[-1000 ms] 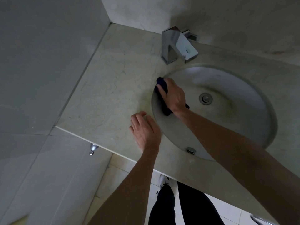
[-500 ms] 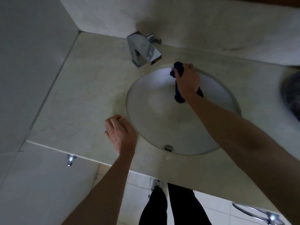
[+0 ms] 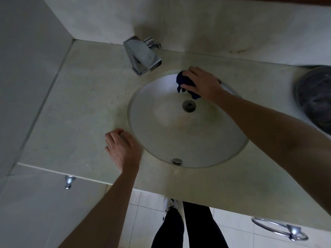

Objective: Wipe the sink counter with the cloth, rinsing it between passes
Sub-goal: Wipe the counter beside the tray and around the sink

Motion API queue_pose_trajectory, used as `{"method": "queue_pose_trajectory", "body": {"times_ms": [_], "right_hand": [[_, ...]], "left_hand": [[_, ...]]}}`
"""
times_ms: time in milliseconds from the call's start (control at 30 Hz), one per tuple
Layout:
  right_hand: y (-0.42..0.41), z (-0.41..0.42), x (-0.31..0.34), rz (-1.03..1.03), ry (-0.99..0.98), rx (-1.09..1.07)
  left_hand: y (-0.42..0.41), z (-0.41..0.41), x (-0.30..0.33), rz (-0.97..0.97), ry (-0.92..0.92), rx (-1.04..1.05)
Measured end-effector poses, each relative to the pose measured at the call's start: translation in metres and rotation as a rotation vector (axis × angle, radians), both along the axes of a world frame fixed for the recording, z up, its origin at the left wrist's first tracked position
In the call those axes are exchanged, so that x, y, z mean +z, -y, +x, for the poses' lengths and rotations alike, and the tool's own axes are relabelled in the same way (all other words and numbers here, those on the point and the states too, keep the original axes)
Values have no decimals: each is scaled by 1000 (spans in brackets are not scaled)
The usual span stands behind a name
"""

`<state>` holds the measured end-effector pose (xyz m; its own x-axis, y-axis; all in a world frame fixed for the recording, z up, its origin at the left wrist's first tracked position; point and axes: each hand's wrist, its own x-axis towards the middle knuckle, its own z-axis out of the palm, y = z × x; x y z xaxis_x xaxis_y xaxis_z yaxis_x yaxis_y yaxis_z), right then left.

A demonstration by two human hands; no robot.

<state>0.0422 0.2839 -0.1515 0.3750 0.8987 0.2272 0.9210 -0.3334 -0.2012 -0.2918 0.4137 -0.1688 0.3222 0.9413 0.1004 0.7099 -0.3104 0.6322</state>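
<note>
A dark blue cloth (image 3: 185, 84) is bunched under my right hand (image 3: 203, 83), which grips it at the far rim of the round white sink basin (image 3: 161, 122), right of the chrome faucet (image 3: 142, 56). Part of the cloth hangs down inside the basin above the drain (image 3: 189, 105). My left hand (image 3: 122, 149) rests on the pale marble counter (image 3: 80, 104) just left of the basin's near rim, fingers loosely bent and holding nothing.
A dark round object (image 3: 315, 99) sits on the counter at the right edge. A wall closes the left side, a backsplash the rear. A chrome towel ring (image 3: 281, 229) hangs below the counter front at right, a small chrome valve (image 3: 69, 181) at left.
My right hand carried the cloth from the basin's left rim across to the far rim right of the faucet. The left hand stayed on the counter.
</note>
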Motion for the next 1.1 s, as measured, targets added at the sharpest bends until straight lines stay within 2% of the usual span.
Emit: {"method": "queue_pose_trajectory", "body": {"times_ms": [233,367,500,700,867,1100], "right_hand": [[44,28,3,-91,111,45],[88,20,-1,-108,81,-22],[119,-2,2,-126,7,-148],[159,-31,11,-34,-88,-354],[173,-82,1,-48,-236,-415],[151,-184,4,238,-490,-738]], "left_hand": [[-3,0,-3,23,-29,7],[-3,-1,-3,50,-57,-33],[-3,-2,-3,64,-73,-57],[-2,-2,-2,71,-59,-53],[-4,-3,-5,67,-105,-54],[-4,-1,-2,49,-116,-57]]}}
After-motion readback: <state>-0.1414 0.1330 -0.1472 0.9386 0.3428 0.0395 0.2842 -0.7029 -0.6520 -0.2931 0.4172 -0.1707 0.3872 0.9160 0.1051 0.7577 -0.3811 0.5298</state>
